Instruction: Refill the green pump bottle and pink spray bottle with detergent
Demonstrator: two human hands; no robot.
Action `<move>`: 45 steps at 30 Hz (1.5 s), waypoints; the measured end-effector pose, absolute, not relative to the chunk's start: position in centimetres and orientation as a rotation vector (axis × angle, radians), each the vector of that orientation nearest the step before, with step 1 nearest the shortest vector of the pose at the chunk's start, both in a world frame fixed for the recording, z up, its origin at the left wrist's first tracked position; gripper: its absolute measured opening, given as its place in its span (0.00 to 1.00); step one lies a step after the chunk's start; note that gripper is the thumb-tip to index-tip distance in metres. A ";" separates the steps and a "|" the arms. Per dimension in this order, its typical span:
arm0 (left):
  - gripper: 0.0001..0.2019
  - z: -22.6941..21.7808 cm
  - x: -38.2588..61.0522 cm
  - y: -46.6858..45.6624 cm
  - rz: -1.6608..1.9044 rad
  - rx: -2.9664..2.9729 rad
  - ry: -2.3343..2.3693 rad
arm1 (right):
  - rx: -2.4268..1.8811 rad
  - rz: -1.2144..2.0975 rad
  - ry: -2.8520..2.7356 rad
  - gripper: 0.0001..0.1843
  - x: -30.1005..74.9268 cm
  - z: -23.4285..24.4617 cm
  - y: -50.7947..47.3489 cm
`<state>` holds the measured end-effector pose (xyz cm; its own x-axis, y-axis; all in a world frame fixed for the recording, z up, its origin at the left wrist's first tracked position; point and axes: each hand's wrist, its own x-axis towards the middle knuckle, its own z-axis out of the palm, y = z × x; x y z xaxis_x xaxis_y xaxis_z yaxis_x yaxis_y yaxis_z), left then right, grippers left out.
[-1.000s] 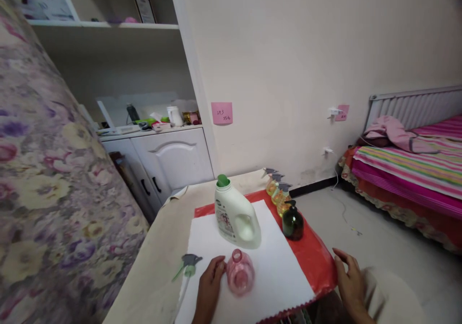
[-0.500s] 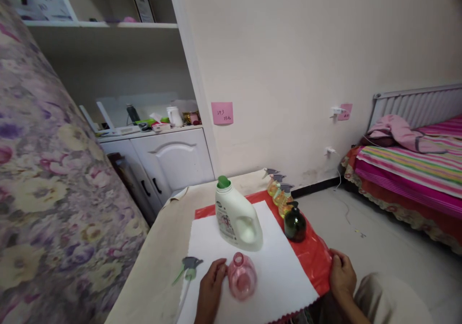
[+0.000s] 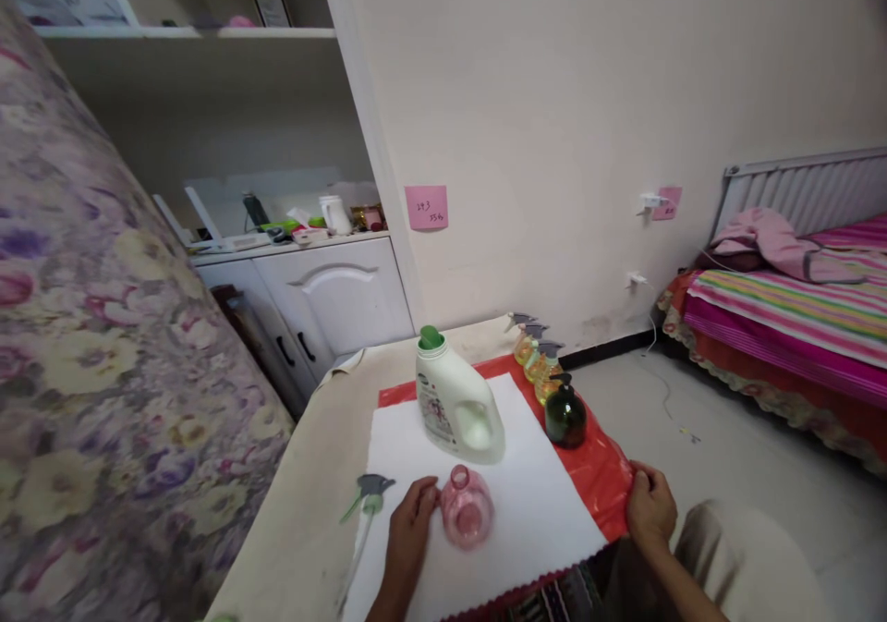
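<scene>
An uncapped pink transparent bottle (image 3: 467, 511) stands on the white sheet (image 3: 533, 511) near the table's front. My left hand (image 3: 414, 520) is beside it, its fingers stretched forward and the tips at the bottle's left side. Left of that hand lies a grey and green spray trigger head (image 3: 372, 488) with a pale tube. Behind the pink bottle stands a large white detergent jug (image 3: 454, 405) with a green spout. At the table's right edge, my right hand (image 3: 651, 504) is closed on the border of the red plastic sheet (image 3: 601, 474).
A dark green pump bottle (image 3: 565, 417) and several yellow spray bottles (image 3: 547, 382) line the table's right side. A floral curtain (image 3: 139, 326) hangs at left, beside a white cabinet (image 3: 346, 289). A bed (image 3: 783, 326) stands at right.
My view has shifted slightly, so the table and its things appear a little higher. Both hands keep their places by the pink bottle and the red sheet.
</scene>
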<state>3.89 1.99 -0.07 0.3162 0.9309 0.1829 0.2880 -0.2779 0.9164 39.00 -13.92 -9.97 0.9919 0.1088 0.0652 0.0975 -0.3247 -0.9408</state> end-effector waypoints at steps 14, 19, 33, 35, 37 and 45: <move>0.16 -0.2 4.1 1.9 0.964 1.786 1.090 | -1.753 -0.085 -0.584 0.20 40.1 -1.3 -15.5; 0.16 -0.1 4.0 1.5 0.973 1.790 1.098 | -1.694 0.181 -1.082 0.14 36.0 0.0 -14.2; 0.14 -1.1 3.9 1.9 0.963 1.793 1.096 | -2.304 0.287 -1.390 0.13 37.2 -4.3 -18.5; 0.14 -1.3 3.9 1.9 0.964 1.792 1.103 | -2.379 0.300 -1.413 0.15 37.8 -4.1 -18.5; 0.14 -1.4 3.9 1.9 0.964 1.792 1.104 | -2.446 0.322 -1.437 0.17 38.5 -3.8 -18.5; 0.14 -1.2 3.9 1.6 0.968 1.786 1.119 | -2.476 0.432 -1.601 0.20 39.4 0.1 -17.4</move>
